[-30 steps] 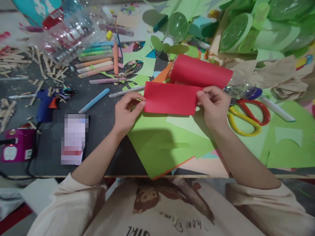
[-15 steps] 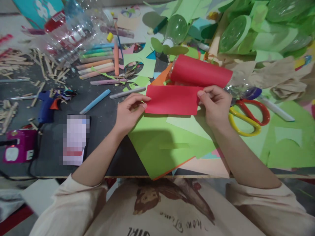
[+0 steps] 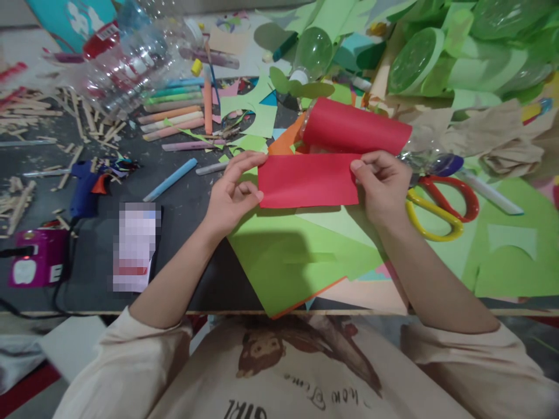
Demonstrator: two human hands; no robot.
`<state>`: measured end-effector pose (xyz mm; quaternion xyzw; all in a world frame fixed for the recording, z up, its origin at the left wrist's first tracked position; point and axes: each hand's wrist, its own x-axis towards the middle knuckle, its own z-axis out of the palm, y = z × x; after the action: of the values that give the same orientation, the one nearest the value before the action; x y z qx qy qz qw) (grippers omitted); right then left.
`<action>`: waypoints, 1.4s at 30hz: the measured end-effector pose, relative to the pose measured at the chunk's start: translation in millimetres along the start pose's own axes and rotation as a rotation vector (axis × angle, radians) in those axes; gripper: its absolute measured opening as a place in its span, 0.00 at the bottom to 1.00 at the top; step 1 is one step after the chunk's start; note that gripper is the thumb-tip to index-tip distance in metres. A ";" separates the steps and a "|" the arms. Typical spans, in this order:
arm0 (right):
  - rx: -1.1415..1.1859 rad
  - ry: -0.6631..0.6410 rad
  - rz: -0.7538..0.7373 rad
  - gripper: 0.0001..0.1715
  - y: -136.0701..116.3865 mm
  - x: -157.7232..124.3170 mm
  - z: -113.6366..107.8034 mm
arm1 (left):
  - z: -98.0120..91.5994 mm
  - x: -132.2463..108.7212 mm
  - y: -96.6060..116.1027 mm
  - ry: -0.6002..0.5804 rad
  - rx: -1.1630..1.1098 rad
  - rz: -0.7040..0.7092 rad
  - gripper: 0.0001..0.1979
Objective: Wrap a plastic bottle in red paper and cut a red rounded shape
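A rectangle of red paper (image 3: 308, 181) is stretched between my two hands, above green sheets. My left hand (image 3: 233, 192) holds its left end, fingertips at the upper corner and thumb near the lower one. My right hand (image 3: 386, 183) pinches the upper right corner between thumb and fingers. Just behind the paper lies a clear plastic bottle (image 3: 419, 145) wrapped in red paper (image 3: 358, 125). Scissors (image 3: 437, 227) with one red and one yellow handle lie right of my right hand, their blades hidden.
Green paper sheets (image 3: 279, 262) cover the table's front middle. On the left are a phone (image 3: 135, 244), a blue glue gun (image 3: 85, 189), a purple box with a cable (image 3: 39, 256) and wooden sticks (image 3: 78, 116). Coloured pens (image 3: 174, 119) and plastic bottles (image 3: 131, 64) lie behind; green-wrapped bottles (image 3: 480, 70) are back right.
My left hand has spread along the paper's left end, its fingers moving up to the upper corner. The red paper's lower edge has shifted slightly, while my right hand keeps its pinch.
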<state>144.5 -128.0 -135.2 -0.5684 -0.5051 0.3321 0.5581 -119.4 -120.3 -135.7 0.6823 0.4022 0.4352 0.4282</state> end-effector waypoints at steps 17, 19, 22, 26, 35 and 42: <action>0.040 0.045 0.039 0.13 4.8 2.9 -4.4 | 6.8 0.7 11.2 0.164 -0.066 -0.159 0.12; 0.042 0.038 0.049 0.13 4.1 2.7 -4.1 | 6.7 0.5 10.4 0.187 -0.038 -0.139 0.12; 0.050 0.028 0.065 0.15 3.7 2.7 -2.7 | 6.5 0.6 8.1 0.201 -0.010 -0.113 0.10; 0.049 0.022 0.065 0.15 3.7 2.6 -1.6 | 6.2 0.6 7.4 0.191 0.051 -0.079 0.10; 0.003 0.021 0.030 0.12 3.7 2.6 -2.0 | 2.1 1.6 5.1 0.069 0.049 0.041 0.16; -0.010 0.015 0.060 0.12 6.7 3.3 -3.3 | -1.5 1.0 -2.4 -0.021 0.112 0.029 0.25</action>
<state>149.8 -125.0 -140.5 -0.5886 -0.4854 0.3416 0.5489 -120.9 -118.3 -137.4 0.7155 0.4116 0.4106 0.3873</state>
